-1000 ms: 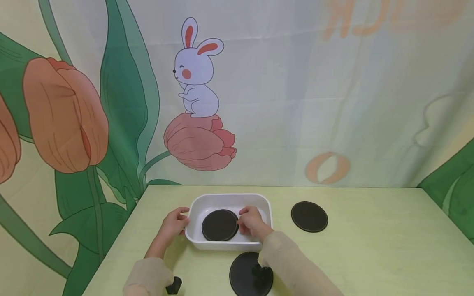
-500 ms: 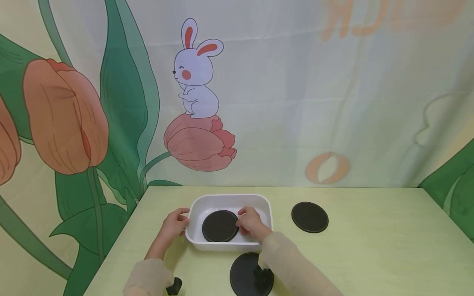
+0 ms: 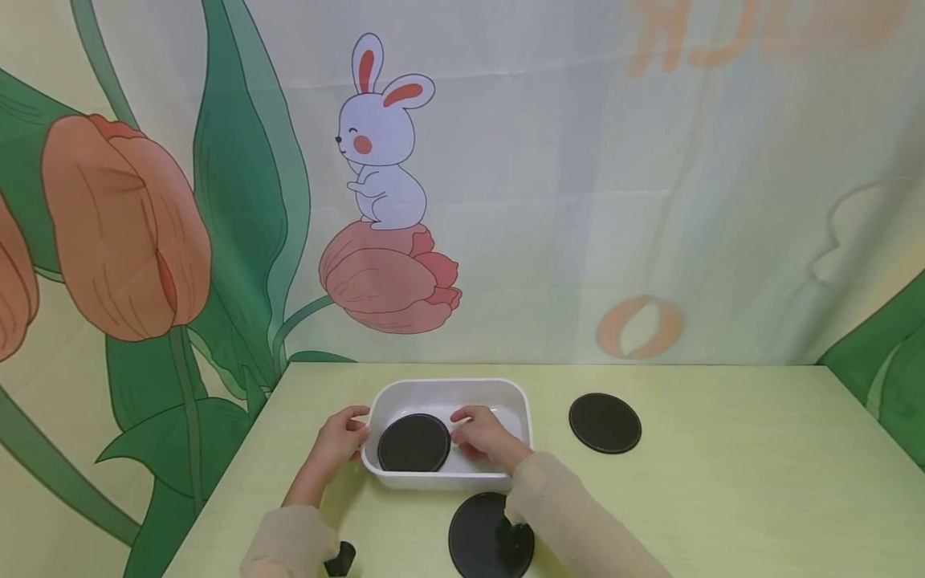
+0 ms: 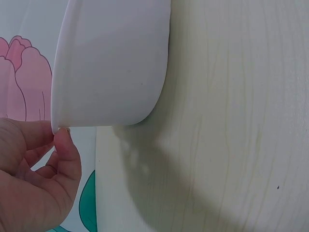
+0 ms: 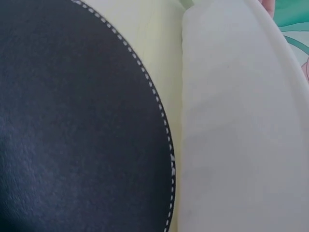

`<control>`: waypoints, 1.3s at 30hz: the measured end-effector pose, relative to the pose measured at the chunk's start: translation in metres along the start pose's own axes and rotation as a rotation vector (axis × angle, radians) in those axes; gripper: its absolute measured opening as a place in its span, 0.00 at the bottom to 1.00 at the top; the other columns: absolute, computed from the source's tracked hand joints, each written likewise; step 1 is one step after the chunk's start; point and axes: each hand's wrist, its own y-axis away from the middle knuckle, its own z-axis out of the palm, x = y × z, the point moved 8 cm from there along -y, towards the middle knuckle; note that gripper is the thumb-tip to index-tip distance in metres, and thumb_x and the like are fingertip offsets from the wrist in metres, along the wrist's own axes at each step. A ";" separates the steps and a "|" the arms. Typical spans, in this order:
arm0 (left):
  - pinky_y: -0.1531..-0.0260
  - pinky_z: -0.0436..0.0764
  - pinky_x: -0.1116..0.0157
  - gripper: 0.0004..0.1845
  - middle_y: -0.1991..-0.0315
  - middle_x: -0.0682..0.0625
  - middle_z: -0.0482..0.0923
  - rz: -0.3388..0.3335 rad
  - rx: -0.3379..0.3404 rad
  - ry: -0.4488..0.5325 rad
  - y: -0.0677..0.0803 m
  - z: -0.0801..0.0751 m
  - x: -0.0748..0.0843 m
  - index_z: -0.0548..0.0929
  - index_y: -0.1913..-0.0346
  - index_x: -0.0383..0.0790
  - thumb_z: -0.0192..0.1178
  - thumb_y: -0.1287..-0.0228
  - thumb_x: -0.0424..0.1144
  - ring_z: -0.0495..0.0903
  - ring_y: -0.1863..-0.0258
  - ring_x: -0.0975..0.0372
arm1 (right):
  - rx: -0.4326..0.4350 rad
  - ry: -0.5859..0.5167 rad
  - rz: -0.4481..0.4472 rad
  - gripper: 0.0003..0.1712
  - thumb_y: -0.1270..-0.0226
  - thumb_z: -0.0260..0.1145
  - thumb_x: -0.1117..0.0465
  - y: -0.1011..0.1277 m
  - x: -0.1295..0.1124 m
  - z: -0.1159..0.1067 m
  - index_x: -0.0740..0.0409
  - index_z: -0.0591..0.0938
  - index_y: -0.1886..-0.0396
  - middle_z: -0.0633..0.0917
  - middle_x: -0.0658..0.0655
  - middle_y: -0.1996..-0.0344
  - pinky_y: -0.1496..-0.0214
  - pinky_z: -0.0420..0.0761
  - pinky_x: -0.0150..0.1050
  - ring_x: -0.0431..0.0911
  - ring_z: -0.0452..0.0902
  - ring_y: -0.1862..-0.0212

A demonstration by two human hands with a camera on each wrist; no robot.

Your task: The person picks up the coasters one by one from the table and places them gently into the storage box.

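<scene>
The black disc [image 3: 414, 443] has slid to the left side of the white tub [image 3: 519, 401], where it lies flat. The right hand [image 3: 480, 433] rests its fingertips at the disc's right edge; how firmly it grips is hard to make out. The left hand [image 3: 336, 441] pinches the tub's left rim. A second disc [image 3: 477, 536] on the surface [image 3: 723, 498] is partly hidden by the right sleeve.

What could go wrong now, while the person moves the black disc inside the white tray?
1. The left hand only pinches the rim of the white tray at its corner, so the tray may slide or tip if the right hand pushes hard.
2. The black disc seems to lean on the tray's left wall, so it may not settle flat.
3. The right sleeve lies over the near disc and might drag it along the table.
</scene>
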 end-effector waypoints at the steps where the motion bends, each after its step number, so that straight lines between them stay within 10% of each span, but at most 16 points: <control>1: 0.78 0.74 0.67 0.19 0.64 0.41 0.71 -0.001 0.000 0.000 0.000 0.000 0.000 0.69 0.45 0.32 0.50 0.41 0.27 0.71 0.73 0.61 | -0.006 -0.006 0.003 0.19 0.50 0.56 0.74 0.000 0.000 0.000 0.69 0.73 0.54 0.71 0.50 0.87 0.85 0.66 0.29 0.39 0.62 0.87; 39: 0.77 0.76 0.67 0.19 0.62 0.39 0.71 0.000 -0.007 -0.020 0.001 0.001 0.001 0.68 0.44 0.32 0.50 0.40 0.27 0.73 0.70 0.58 | -0.298 0.039 0.047 0.16 0.45 0.59 0.68 0.055 -0.035 -0.040 0.65 0.73 0.55 0.80 0.58 0.70 0.72 0.79 0.39 0.47 0.76 0.72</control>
